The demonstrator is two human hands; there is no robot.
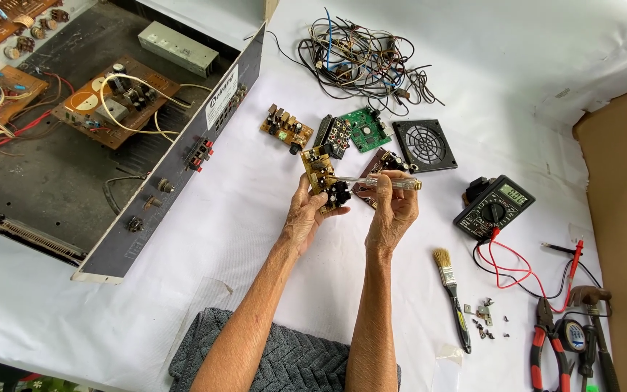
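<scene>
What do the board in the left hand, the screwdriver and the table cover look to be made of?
Board: tan laminate, matte, carrying black plastic-looking sockets. Screwdriver: clear, glossy handle, likely plastic, with a brass-coloured end cap; the shaft looks like bright metal. Table cover: white, creased and matte, probably cloth or thin sheeting; I can't tell which.

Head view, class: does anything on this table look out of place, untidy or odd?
The wires lie in a tangled heap at the far edge, and small screws and brackets lie scattered loose beside the brush. Nothing looks spilled or broken.
</scene>
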